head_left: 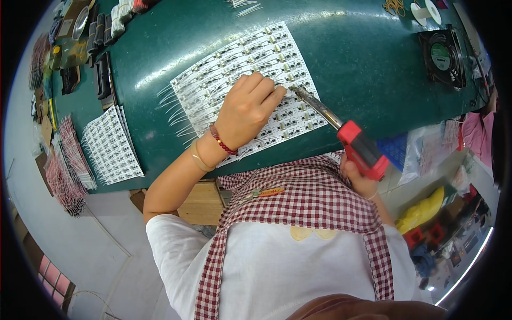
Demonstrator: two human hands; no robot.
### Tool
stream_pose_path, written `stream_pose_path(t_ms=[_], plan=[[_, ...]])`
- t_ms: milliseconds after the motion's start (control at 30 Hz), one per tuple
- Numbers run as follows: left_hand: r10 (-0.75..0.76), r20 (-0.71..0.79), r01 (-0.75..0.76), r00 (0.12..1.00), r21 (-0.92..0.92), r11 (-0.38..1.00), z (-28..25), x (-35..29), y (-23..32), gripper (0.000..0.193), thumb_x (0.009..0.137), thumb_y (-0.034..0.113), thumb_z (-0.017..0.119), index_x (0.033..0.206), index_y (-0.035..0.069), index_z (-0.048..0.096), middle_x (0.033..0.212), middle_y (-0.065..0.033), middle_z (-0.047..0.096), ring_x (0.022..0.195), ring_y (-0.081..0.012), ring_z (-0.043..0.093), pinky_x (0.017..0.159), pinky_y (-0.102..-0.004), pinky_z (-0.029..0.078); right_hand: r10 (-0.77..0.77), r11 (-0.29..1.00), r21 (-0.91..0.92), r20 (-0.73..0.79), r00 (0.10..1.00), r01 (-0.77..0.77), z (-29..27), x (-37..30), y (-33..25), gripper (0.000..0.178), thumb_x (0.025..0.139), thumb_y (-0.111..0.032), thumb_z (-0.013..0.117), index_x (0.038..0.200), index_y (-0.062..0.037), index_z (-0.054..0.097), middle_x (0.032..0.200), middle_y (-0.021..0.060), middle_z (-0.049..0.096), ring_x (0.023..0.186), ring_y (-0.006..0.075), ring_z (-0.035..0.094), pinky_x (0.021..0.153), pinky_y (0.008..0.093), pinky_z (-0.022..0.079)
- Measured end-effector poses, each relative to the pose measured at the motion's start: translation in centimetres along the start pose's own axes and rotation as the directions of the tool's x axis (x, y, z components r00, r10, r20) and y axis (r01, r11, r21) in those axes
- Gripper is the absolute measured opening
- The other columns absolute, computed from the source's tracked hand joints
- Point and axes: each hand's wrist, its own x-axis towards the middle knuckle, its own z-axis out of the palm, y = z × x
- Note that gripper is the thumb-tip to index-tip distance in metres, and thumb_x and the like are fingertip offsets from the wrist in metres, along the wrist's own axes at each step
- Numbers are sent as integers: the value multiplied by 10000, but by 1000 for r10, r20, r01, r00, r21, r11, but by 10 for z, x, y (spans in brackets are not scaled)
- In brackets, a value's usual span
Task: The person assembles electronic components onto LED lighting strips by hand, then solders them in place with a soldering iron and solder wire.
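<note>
A white panel of small circuit boards point(234, 53) lies on the green table, with thin white wires point(172, 109) sticking out past its left edge. My left hand point(248, 109) rests over the middle of the panel, fingers pinched together. What lies between the fingertips is too small to make out. My right hand point(358, 178) is wrapped round the red and black handle of a soldering iron point(362, 149), partly hidden behind it. The iron's metal shaft slants up and left, its tip on or just above the panel beside my left fingertips.
Left of the panel lie more circuit board sheets point(112, 146), bundles of red and white wires point(66, 176) and a black-handled tool point(102, 77). A black fan point(441, 57) and a white spool point(425, 13) stand at the far right. Loose white wires point(246, 7) lie at the back.
</note>
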Motion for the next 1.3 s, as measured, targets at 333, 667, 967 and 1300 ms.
stream_pose_path(t_ms=[333, 667, 967, 1300], plan=[[16, -6, -15, 1000, 48, 999, 2, -1, 2, 215, 709, 42, 602, 918, 2, 634, 780, -64, 485, 756, -207, 506, 657, -316, 417, 86, 996, 31, -12, 996, -86, -4, -8, -7, 271, 803, -137, 698, 1042, -10, 674, 933, 132, 680, 814, 259, 678, 700, 330, 524], [-32, -31, 33, 999, 45, 998, 4, -2, 1, 201, 715, 46, 617, 914, 35, 649, 792, -46, 500, 763, -194, 517, 648, -313, 399, -21, 998, -53, 0, 1000, 21, 0, -1, -8, 217, 793, -155, 711, 961, -22, 678, 844, 101, 658, 731, 240, 649, 656, 322, 507], [-10, -29, 12, 1000, 72, 997, 4, -2, 3, 200, 721, 45, 607, 917, 20, 640, 802, -51, 505, 770, -195, 512, 654, -311, 396, 83, 996, 19, 3, 997, -83, 0, -1, -12, 204, 824, -167, 703, 957, -15, 672, 866, 103, 665, 752, 225, 643, 677, 320, 507], [-26, -59, 28, 998, 35, 999, 3, 0, 4, 278, 646, -13, 641, 923, 15, 658, 755, -60, 508, 713, -218, 512, 632, -331, 423, 36, 999, 37, 10, 999, -36, -3, -6, -8, 242, 862, -170, 683, 1045, -13, 662, 944, 106, 677, 819, 204, 657, 701, 308, 507]])
